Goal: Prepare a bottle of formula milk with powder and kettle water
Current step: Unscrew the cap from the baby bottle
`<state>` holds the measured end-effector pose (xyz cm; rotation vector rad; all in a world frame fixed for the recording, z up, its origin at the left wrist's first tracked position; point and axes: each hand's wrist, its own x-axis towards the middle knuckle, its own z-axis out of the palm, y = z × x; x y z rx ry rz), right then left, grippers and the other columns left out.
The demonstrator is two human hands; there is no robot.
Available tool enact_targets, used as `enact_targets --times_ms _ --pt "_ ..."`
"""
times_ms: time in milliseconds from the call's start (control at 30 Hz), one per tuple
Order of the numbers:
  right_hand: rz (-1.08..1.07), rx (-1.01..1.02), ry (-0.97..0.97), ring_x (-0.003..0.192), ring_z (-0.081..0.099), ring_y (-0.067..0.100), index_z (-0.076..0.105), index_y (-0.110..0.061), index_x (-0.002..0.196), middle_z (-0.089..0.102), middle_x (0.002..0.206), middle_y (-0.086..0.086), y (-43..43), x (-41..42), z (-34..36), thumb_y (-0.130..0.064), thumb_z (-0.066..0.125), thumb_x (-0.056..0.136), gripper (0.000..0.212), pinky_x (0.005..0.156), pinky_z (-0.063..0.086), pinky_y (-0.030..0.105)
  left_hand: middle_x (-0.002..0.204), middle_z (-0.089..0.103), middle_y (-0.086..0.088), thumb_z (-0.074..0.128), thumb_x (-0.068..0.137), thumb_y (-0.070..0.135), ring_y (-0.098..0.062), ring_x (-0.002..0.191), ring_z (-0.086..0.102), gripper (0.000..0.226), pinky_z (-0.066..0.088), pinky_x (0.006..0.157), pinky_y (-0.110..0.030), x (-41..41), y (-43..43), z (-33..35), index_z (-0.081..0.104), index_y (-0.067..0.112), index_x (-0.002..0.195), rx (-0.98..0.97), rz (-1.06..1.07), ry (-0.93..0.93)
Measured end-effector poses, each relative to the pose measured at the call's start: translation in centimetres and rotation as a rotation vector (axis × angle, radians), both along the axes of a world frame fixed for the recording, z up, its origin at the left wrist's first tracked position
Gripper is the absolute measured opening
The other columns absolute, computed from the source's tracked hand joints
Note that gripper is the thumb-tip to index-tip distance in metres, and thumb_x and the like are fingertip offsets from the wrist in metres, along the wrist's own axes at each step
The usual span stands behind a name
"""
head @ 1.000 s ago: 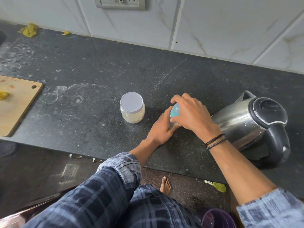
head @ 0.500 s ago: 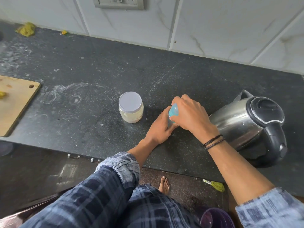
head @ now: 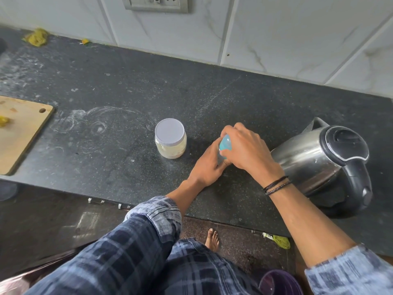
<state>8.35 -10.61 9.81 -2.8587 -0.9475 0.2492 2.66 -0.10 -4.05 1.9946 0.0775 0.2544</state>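
Observation:
A feeding bottle with a light blue top [head: 225,144] stands on the dark counter [head: 127,86], mostly hidden by my hands. My left hand [head: 207,165] grips the bottle's body low down. My right hand [head: 244,149] curls over the blue top from above. Just left of the bottle stands a clear jar of pale powder [head: 170,139] with a white lid on it. A steel electric kettle [head: 325,165] with a black lid and handle sits on its base to the right, close behind my right wrist.
A wooden cutting board [head: 20,133] lies at the counter's left edge. A wall socket [head: 156,4] sits on the tiled wall behind. Yellow scraps [head: 37,37] lie at the back left. The counter's front edge runs below my arms, with the floor and a purple bin [head: 278,283] beneath.
Both hands stay on the bottle in the same place. The right hand has shifted slightly on the blue top.

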Motion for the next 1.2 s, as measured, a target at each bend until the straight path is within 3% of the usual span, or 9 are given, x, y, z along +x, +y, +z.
enact_targets --times_ms 167,300,433,600,733,833,967,1100,1200 --pt "-0.001 0.069 0.030 0.096 0.059 0.026 0.052 -0.026 0.134 0.046 0.129 0.003 -0.14 0.04 0.09 -0.029 0.085 0.083 0.060 0.076 0.054 0.040 0.136 0.042 0.025 0.042 0.095 0.072 0.021 0.117 0.041 0.065 0.032 0.094 0.000 -0.09 0.04 0.09 0.032 0.033 0.146 0.002 -0.011 -0.001" --pt "0.000 0.054 0.025 0.099 0.063 0.030 0.059 -0.023 0.120 0.052 0.120 0.003 -0.02 0.16 -0.08 -0.018 0.077 0.089 0.036 0.072 0.048 0.036 0.136 0.041 0.027 0.044 0.094 0.074 0.023 0.118 0.039 0.068 0.032 0.094 -0.001 -0.06 0.08 -0.09 0.032 0.034 0.147 0.013 -0.011 -0.010" --pt "-0.004 0.104 0.057 0.099 0.055 0.024 0.056 -0.026 0.133 0.047 0.129 0.001 -0.28 0.20 0.12 -0.032 0.085 0.083 0.059 0.078 0.046 0.035 0.146 0.043 0.014 0.043 0.095 0.074 0.011 0.122 0.040 0.074 0.038 0.096 -0.016 0.09 0.06 -0.37 0.033 0.026 0.151 0.028 -0.027 -0.010" --pt "0.022 0.065 0.059 0.099 0.062 0.029 0.060 -0.025 0.122 0.052 0.122 0.000 -0.36 0.30 0.11 -0.011 0.080 0.083 0.045 0.073 0.049 0.037 0.139 0.042 0.024 0.046 0.093 0.077 0.006 0.119 0.044 0.071 0.034 0.093 -0.004 0.07 0.10 -0.31 0.029 0.036 0.149 -0.004 -0.030 -0.010" --pt "-0.014 0.094 0.061 0.096 0.059 0.024 0.057 -0.028 0.129 0.049 0.126 0.000 -0.52 0.31 0.08 -0.032 0.084 0.084 0.053 0.075 0.049 0.035 0.146 0.044 0.016 0.040 0.092 0.079 0.009 0.121 0.042 0.076 0.034 0.095 -0.006 0.09 0.07 -0.50 0.030 0.031 0.151 0.004 -0.036 0.002" --pt "0.002 0.067 0.038 0.097 0.065 0.029 0.060 -0.028 0.117 0.054 0.117 0.001 -0.37 0.24 -0.08 -0.020 0.077 0.090 0.033 0.073 0.053 0.038 0.138 0.043 0.022 0.042 0.091 0.080 0.021 0.118 0.041 0.072 0.033 0.092 -0.002 0.10 0.09 -0.49 0.030 0.036 0.147 0.007 -0.029 0.016" --pt "0.016 0.107 0.071 0.104 0.059 0.024 0.059 -0.030 0.130 0.051 0.129 -0.002 -0.54 0.17 0.04 -0.030 0.085 0.084 0.052 0.078 0.050 0.035 0.143 0.045 0.017 0.042 0.093 0.076 0.013 0.118 0.043 0.075 0.035 0.094 -0.007 0.18 0.08 -0.60 0.031 0.029 0.150 0.009 -0.033 0.005" --pt "0.006 0.099 0.057 0.103 0.064 0.028 0.064 -0.026 0.118 0.057 0.118 0.001 -0.51 0.29 -0.02 -0.022 0.076 0.092 0.029 0.074 0.045 0.032 0.139 0.042 0.023 0.043 0.092 0.078 0.008 0.120 0.042 0.076 0.033 0.093 -0.003 0.07 0.17 -0.62 0.029 0.032 0.151 0.003 -0.032 0.001" --pt "0.047 0.112 0.109 0.108 0.060 0.024 0.063 -0.027 0.127 0.052 0.130 -0.002 -0.57 0.33 0.10 -0.025 0.082 0.087 0.044 0.080 0.043 0.029 0.141 0.045 0.019 0.041 0.093 0.078 0.008 0.120 0.043 0.074 0.035 0.094 -0.005 0.14 0.08 -0.44 0.030 0.032 0.150 0.001 -0.034 -0.007"
